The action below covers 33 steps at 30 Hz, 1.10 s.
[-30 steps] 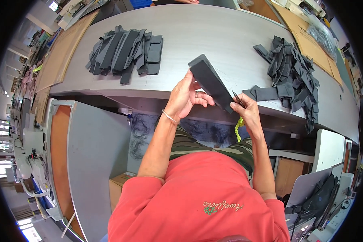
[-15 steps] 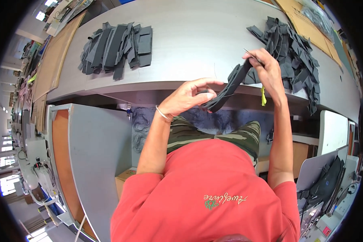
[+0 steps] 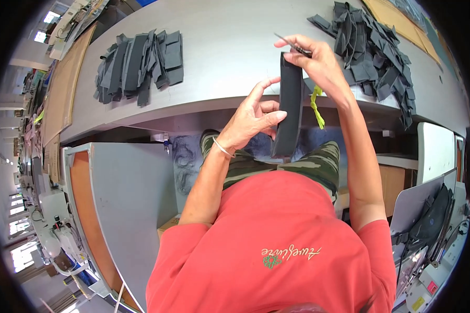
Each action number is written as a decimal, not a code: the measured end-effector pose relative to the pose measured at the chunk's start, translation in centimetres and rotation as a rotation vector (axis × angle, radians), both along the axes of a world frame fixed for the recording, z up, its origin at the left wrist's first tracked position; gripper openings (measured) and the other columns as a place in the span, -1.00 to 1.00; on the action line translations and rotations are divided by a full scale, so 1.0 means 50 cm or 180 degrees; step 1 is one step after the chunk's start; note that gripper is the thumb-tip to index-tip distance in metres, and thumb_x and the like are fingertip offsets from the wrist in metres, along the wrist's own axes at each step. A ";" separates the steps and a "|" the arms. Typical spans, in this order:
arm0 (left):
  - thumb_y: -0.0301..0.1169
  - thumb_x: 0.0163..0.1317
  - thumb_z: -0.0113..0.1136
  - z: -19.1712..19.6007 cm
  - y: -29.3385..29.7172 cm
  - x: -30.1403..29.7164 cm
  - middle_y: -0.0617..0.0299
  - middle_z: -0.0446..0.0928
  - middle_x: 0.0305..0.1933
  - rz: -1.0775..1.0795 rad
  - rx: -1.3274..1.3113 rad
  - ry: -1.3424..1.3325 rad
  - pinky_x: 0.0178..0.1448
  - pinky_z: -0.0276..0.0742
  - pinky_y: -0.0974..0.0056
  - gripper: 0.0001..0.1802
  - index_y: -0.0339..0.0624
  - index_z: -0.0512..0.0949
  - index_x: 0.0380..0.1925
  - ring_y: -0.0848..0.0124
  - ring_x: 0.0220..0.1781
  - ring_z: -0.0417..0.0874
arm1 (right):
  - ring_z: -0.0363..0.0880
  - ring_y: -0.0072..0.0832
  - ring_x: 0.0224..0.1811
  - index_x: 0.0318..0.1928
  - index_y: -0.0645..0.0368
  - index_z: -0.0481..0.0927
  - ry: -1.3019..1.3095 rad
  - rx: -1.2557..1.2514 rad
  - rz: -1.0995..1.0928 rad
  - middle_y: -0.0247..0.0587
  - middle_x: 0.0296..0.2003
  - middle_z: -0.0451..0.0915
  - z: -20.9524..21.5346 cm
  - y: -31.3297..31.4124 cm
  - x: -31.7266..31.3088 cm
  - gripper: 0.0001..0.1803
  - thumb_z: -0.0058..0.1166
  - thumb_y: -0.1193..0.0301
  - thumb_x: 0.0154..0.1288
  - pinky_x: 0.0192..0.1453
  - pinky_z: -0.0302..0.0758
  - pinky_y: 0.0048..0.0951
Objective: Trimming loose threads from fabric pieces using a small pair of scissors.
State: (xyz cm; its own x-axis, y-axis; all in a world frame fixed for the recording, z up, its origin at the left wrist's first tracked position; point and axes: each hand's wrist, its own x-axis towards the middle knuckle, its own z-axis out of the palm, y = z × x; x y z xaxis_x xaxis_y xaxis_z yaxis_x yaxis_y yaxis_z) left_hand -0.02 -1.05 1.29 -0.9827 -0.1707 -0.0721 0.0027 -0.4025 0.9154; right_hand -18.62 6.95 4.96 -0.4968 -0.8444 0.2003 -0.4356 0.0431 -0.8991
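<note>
At the upper centre of the frame, a dark grey fabric strip [image 3: 291, 99] hung lengthwise between two hands. The right hand [image 3: 318, 65] pinched its top end while also holding a slim metal cutting tool [image 3: 297, 48]. The left hand [image 3: 253, 119] had loosely spread fingers, its thumb over the strip's left edge; whether it gripped could not be told. The step seemed to be turning and checking one strip; the next move probably called for a steady left-hand hold, with the tool's point clear of the cloth.
</note>
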 end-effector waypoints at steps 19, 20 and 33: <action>-0.47 0.31 0.08 -0.048 0.007 -0.030 0.31 0.57 -0.40 0.0926 -0.0586 0.0064 -0.31 0.48 0.47 -0.51 -0.17 0.30 0.24 0.63 -0.39 0.51 | 0.27 -0.76 -0.47 -0.14 0.15 0.67 -0.1433 -0.0414 -0.0367 -0.54 -0.52 0.45 0.004 0.018 0.048 -0.77 0.22 0.38 0.20 -0.40 0.19 -0.66; -0.47 0.31 0.08 -0.047 0.008 -0.028 0.31 0.57 -0.40 0.0929 -0.0594 0.0074 -0.31 0.48 0.47 -0.51 -0.17 0.30 0.24 0.63 -0.39 0.51 | 0.44 -0.68 -0.37 -0.13 0.22 0.66 -0.1300 -0.0462 -0.0316 -0.46 -0.48 0.51 0.006 0.021 0.049 -0.74 0.25 0.41 0.16 -0.27 0.41 -0.60; -0.50 0.15 0.27 -0.066 -0.006 -0.049 0.25 0.48 -0.31 0.1889 -0.1242 -0.0035 -0.31 0.46 0.46 -0.57 -0.22 0.45 0.04 0.57 -0.35 0.49 | 0.54 -0.39 -0.47 -0.37 0.15 0.68 0.1436 -0.1072 -0.0641 -0.22 -0.50 0.48 -0.011 0.049 0.120 -0.66 0.09 0.75 -0.22 -0.43 0.44 -0.43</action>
State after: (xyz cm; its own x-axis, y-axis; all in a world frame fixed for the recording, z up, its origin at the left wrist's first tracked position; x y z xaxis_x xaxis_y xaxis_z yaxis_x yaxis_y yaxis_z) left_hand -2.46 -1.35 -2.00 -0.7154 -0.6924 0.0939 0.1098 0.0213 0.9937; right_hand -12.61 9.38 4.39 -0.4442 -0.5959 0.6691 -0.7905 -0.0909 -0.6057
